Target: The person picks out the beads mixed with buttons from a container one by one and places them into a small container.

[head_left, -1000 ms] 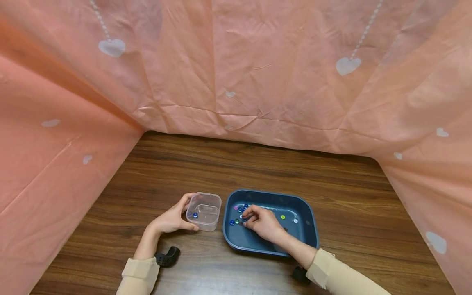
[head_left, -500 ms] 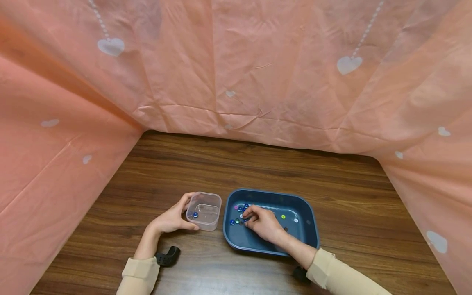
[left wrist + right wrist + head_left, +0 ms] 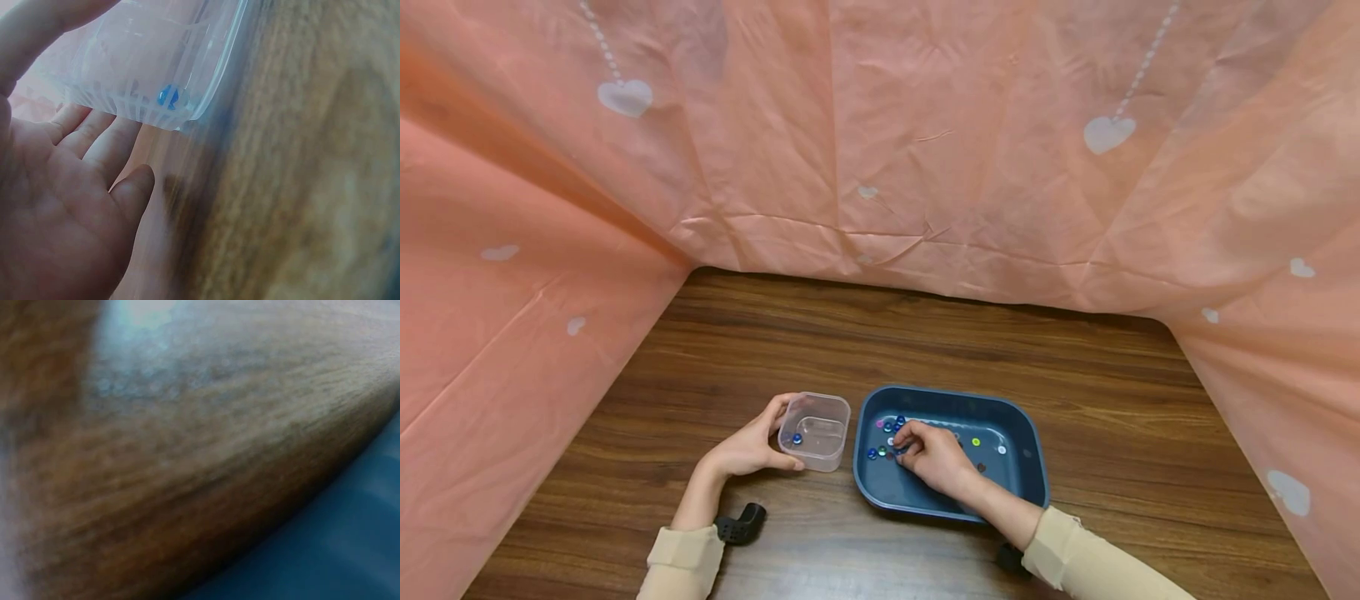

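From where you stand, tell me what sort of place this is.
Probably a makeshift recording booth rather than a lived-in room: a wooden table walled on three sides by a pink heart-print sheet, with just a clear tub and a blue tray of beads laid out.

- Clear glossy plastic box (image 3: 815,431)
- Matt dark-blue plastic tray (image 3: 1022,433)
- Shiny, glassy coloured beads (image 3: 883,435)
- Polished wood-grain table (image 3: 925,342)
- Creased, thin pink sheeting (image 3: 880,142)
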The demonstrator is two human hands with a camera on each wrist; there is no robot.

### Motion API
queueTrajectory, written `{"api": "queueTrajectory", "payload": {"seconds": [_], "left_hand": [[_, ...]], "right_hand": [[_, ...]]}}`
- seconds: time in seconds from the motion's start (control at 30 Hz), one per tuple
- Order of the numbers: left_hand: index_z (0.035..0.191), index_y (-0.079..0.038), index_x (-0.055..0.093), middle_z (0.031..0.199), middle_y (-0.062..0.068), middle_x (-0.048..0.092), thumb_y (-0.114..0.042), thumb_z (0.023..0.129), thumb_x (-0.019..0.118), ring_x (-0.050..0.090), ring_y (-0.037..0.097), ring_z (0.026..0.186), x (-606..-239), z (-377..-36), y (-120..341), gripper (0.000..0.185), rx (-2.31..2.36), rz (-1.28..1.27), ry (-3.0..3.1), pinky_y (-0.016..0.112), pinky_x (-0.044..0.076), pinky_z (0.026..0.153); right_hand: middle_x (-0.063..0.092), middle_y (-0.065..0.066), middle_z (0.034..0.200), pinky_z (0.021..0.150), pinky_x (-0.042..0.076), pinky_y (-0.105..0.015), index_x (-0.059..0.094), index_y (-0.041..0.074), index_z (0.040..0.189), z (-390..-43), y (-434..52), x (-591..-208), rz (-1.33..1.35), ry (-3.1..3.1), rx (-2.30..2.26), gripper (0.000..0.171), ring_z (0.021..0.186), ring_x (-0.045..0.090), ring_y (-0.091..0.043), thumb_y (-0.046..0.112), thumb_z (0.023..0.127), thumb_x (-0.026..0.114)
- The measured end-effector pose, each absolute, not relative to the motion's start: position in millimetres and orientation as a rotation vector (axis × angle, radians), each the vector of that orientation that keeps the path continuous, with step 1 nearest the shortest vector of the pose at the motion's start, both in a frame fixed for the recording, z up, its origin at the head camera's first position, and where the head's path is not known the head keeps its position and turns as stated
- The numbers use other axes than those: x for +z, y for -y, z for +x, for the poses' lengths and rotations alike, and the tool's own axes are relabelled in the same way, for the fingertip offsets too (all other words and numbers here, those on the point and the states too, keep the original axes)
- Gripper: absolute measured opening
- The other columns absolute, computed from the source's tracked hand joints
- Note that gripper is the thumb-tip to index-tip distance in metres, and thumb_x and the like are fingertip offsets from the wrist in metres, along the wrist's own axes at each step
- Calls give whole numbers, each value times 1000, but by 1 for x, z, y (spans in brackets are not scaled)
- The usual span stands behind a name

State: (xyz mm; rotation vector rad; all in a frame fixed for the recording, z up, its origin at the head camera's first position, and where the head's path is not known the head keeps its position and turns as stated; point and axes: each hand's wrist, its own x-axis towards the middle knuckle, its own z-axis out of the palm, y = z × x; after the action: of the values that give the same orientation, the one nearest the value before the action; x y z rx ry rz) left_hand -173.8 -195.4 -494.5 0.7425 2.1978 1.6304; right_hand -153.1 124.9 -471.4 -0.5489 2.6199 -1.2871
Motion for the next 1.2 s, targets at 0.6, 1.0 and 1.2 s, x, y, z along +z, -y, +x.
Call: {"api": "queueTrajectory", "payload": {"seconds": [0.6, 1.0, 1.2], "left_hand": [[144, -6, 26, 152, 22, 32, -10, 73, 85, 34, 37, 137, -497, -174, 195, 92, 1631, 772, -2212, 23, 34, 100], [143, -4, 27, 150, 26, 32, -9, 76, 84, 34, 43, 136, -496, -174, 196, 89, 1611, 801, -2241, 25, 35, 100], [143, -4, 26, 151, 25, 31, -7, 75, 84, 33, 45, 135, -495, -174, 196, 89, 1627, 779, -2215, 26, 35, 99]], "right_hand": [[69, -6, 91, 66, 50, -22, 66, 4, 94, -153, -125, -472, -612, -2638, -1251, 17, 74, 64, -14, -6, 81, 69], [69, -6, 90, 66, 50, -22, 66, 4, 94, -154, -126, -471, -620, -2646, -1267, 14, 74, 64, -14, -3, 82, 70], [69, -6, 90, 66, 50, -23, 66, 4, 94, -153, -126, -469, -592, -2642, -1278, 14, 74, 64, -14, -3, 83, 71]]}}
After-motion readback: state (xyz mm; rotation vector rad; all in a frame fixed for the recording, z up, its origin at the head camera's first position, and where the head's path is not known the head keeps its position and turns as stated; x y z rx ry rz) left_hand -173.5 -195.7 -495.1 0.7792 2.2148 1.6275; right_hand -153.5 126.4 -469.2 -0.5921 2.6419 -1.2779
